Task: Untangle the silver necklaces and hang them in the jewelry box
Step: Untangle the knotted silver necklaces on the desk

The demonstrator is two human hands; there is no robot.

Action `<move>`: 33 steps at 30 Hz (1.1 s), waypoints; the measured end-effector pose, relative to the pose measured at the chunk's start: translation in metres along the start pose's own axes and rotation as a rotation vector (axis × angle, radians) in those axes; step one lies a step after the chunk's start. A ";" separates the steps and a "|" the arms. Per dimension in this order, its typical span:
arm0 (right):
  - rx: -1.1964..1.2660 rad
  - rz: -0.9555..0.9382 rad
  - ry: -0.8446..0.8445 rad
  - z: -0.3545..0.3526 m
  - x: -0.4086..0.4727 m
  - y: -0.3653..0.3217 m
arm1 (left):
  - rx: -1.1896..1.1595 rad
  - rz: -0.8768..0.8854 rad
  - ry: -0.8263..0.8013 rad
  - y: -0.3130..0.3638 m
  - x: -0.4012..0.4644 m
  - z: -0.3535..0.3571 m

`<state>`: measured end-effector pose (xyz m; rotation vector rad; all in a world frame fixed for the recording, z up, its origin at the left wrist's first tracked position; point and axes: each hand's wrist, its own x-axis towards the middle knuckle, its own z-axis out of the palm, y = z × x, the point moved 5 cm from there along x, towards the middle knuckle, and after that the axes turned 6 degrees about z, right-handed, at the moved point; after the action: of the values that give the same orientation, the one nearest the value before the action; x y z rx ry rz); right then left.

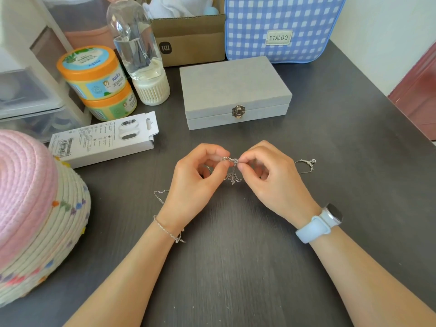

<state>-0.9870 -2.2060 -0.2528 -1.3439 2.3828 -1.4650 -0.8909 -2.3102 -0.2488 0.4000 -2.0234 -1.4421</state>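
Necklaces [232, 171] tangled, pinched between left hand [198, 178], right hand [271, 175] fingertips.

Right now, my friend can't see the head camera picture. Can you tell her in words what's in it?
Two bare hands, the left hand and the right hand, pinch a knot of tangled silver necklaces just above a dark table. A closed grey jewelry box with a metal clasp sits behind them.

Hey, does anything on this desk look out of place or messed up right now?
Only the silver necklaces: they are knotted in a clump between the left hand and right hand, loose ends trailing across the desk. The jewelry box sits latched shut.
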 end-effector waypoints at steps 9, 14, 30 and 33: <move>0.032 0.033 -0.019 0.003 -0.001 0.000 | -0.032 -0.002 -0.042 -0.002 0.001 0.000; 0.032 0.015 -0.081 0.005 -0.001 -0.002 | -0.061 -0.025 -0.022 -0.006 0.002 0.003; 0.253 0.163 -0.102 0.005 0.001 0.001 | -0.164 -0.072 0.001 -0.005 0.002 0.004; 0.243 0.150 -0.081 0.004 0.000 0.000 | -0.139 -0.060 -0.006 -0.003 0.002 0.005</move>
<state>-0.9852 -2.2088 -0.2555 -1.1208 2.1233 -1.5641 -0.8958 -2.3086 -0.2526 0.4006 -1.9163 -1.6116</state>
